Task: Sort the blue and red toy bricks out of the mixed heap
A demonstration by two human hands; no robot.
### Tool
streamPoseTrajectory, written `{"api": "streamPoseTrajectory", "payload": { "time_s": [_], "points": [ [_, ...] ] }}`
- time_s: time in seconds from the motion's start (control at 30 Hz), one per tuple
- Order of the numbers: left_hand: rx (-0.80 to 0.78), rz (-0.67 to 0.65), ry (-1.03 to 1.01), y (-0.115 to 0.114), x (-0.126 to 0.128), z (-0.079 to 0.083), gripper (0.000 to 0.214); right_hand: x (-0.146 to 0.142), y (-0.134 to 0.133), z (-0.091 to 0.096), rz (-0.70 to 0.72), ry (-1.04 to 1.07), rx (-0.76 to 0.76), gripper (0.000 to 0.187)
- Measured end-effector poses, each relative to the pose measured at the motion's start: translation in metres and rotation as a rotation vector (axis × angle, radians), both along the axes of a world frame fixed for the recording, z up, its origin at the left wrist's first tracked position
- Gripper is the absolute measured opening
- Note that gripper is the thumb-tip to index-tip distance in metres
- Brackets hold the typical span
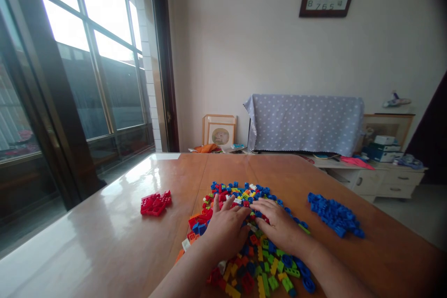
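A large mixed pile of toy building bricks [272,260] in red, blue, green, yellow, orange and white spreads over the middle of the wooden table [115,251]. My left hand [228,223] lies over the pile's centre, palm down, fingers spread among red and white bricks. Close on its right, my right hand [275,223] reaches into the same pile with its fingers extended and apart. Neither hand shows a brick in its grasp; the bricks beneath the palms are hidden.
A small heap of red bricks [156,203] sits to the left on the table, and a heap of blue bricks [335,214] to the right. Behind the table stands a low white cabinet [384,181] beside something draped in a dotted grey cloth [307,123]. Glass doors [94,65] line the left.
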State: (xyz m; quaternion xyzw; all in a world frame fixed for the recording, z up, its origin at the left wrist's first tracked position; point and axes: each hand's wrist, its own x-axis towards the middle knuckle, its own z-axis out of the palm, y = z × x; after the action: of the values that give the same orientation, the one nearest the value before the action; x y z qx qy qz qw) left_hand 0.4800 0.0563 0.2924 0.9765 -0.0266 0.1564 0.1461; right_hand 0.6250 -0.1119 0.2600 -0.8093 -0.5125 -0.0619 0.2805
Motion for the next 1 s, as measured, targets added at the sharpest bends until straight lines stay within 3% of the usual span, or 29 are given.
{"api": "streamPoseTrajectory", "payload": {
  "time_s": [0.33, 0.57, 0.83, 1.0],
  "points": [
    [-0.096, -0.049, -0.024, -0.006, 0.000, 0.009, 0.063, -0.007, 0.000, 0.005, 0.022, -0.002, -0.010, 0.038],
    [-0.018, 0.100, -0.004, -0.001, 0.007, -0.002, 0.057, -0.005, 0.002, 0.001, -0.027, -0.012, -0.010, 0.040],
    [0.046, 0.033, 0.019, -0.001, 0.005, -0.006, 0.064, -0.006, 0.002, 0.002, -0.027, 0.001, -0.029, 0.041],
    [0.015, -0.011, 0.000, -0.002, 0.006, -0.003, 0.070, -0.010, 0.003, 0.008, -0.010, 0.013, 0.027, 0.031]
  ]
}}
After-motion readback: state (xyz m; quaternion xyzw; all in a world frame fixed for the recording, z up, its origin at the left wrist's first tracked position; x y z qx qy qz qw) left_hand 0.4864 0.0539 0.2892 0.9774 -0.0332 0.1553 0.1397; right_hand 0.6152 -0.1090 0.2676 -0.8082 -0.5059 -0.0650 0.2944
